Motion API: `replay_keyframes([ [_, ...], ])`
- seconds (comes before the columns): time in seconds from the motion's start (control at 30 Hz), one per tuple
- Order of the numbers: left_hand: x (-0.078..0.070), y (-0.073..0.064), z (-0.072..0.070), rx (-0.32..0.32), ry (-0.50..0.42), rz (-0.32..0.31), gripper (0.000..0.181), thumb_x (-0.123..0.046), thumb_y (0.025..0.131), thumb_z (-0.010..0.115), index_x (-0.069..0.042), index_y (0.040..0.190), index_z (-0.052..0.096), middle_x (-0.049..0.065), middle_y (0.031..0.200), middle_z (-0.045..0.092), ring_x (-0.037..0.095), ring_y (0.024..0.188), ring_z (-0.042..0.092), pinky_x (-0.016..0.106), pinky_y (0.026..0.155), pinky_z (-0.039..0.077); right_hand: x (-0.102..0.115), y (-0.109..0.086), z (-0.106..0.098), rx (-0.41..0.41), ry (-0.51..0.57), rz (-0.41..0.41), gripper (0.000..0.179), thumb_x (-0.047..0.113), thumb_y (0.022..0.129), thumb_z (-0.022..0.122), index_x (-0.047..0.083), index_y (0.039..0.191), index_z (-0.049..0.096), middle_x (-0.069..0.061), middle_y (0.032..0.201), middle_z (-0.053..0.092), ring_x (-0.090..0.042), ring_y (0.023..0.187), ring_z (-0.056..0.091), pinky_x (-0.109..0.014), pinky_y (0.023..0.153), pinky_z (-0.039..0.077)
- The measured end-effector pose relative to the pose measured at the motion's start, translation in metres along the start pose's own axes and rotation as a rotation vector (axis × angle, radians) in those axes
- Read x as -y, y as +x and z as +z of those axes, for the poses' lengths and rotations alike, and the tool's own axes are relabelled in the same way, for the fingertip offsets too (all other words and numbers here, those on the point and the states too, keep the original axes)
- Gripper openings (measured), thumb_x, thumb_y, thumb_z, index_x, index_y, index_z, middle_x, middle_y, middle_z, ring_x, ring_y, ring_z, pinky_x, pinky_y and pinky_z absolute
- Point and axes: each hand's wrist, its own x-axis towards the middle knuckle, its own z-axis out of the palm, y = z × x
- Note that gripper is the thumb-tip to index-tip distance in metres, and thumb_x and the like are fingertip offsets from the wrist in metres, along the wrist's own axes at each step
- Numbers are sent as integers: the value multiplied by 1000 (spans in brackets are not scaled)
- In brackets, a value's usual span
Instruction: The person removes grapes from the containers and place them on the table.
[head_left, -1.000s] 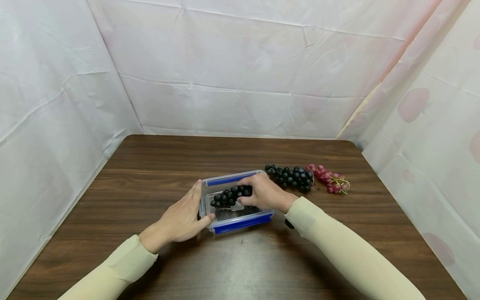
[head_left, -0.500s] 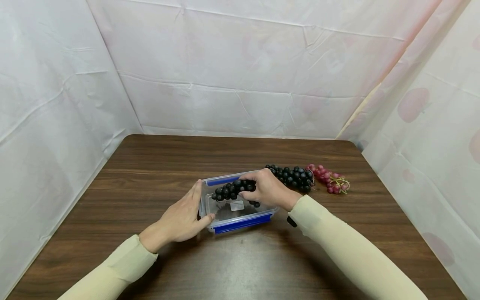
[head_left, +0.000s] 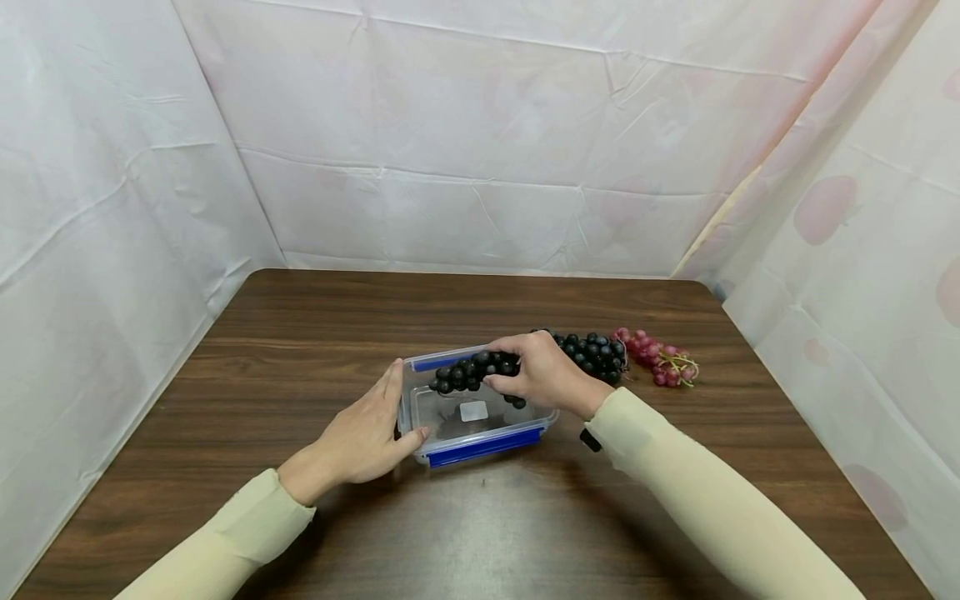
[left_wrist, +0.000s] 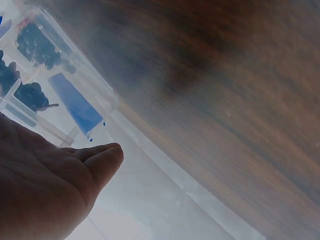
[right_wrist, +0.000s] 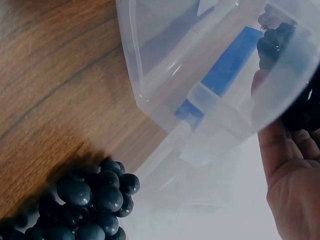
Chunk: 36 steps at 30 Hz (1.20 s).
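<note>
A clear plastic food container (head_left: 442, 432) with blue side clips sits on the table, its lid off. Over it, my right hand (head_left: 546, 372) grips a bunch of black grapes (head_left: 467, 372), which hangs tilted above the container's floor. In the right wrist view the right fingers (right_wrist: 274, 147) curl beside the dark grapes, behind the container's wall. My left hand (head_left: 362, 433) rests against the container's left end with fingers straight and thumb near the front corner. In the left wrist view the left hand (left_wrist: 45, 185) lies along the outside of the container's wall.
A second bunch of black grapes (head_left: 597, 354) lies right of the container, partly behind my right hand. Beyond it is a bunch of red grapes (head_left: 660, 358) with green stems. Pale curtains (head_left: 480, 150) enclose the wooden table (head_left: 360, 308) at the back and sides.
My right hand has risen and shifted slightly right, lifting the black grapes from the container's floor. A white label on the floor shows more fully. The left hand has stayed still.
</note>
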Motion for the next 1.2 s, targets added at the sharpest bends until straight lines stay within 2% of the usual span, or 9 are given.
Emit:
replay_keyframes([
  [0.1,-1,-1,0,-1,4,4,101,-52,100,56,6,162,2,24,169,9,37,153,21,52,118,33,0,-2,-3,-15,2,9,45,26,93,77,8,132,69,8,47,53,-5,34,35,-28,56,50],
  [0.23,0,0,0,-4,8,5,101,-52,100,56,7,161,3,24,169,9,37,154,21,52,118,32,1,-4,-7,-41,15,14,44,25,91,79,9,131,70,-1,83,75,-8,35,40,-29,56,51],
  [0.3,0,0,1,-7,11,5,101,-53,100,56,7,161,3,24,169,9,37,154,21,52,118,31,1,-4,-8,-53,14,12,43,25,91,80,9,130,71,-5,106,76,-8,36,43,-29,56,52],
  [0.4,1,1,1,-13,13,5,101,-53,100,57,7,161,3,24,168,10,37,154,21,52,118,32,1,-4,-10,-60,12,15,42,25,90,80,10,129,72,-8,120,73,-7,38,47,-29,57,52],
  [0.63,1,1,1,-6,10,5,101,-54,100,57,7,161,4,23,169,9,37,154,21,52,118,32,1,-7,-14,-72,9,4,41,25,90,80,10,128,72,-7,114,75,-8,39,49,-29,54,52],
  [0.8,0,1,1,-1,7,-2,102,-54,99,58,6,162,3,22,169,9,36,154,21,52,117,34,0,-9,-18,-98,0,-9,42,25,90,80,9,128,72,-5,96,76,-5,35,38,-28,49,47],
  [0.87,0,1,1,-1,7,-3,102,-54,99,58,6,162,3,23,169,9,36,154,21,52,117,34,-1,-10,-19,-108,2,-8,43,25,90,81,8,129,71,-5,98,76,-4,34,31,-28,50,46],
  [0.93,-1,1,1,-1,6,-2,102,-54,99,58,6,162,4,23,169,10,36,154,22,53,117,34,-2,-12,-21,-115,8,-4,44,24,90,81,8,130,71,-5,90,75,-3,34,28,-28,49,45],
  [1.2,-1,1,1,-5,4,2,101,-53,99,58,6,162,4,23,169,10,37,153,22,53,117,33,-8,-16,-27,-154,-7,-14,43,23,89,82,6,128,72,-10,110,76,-1,35,29,-32,60,50],
])
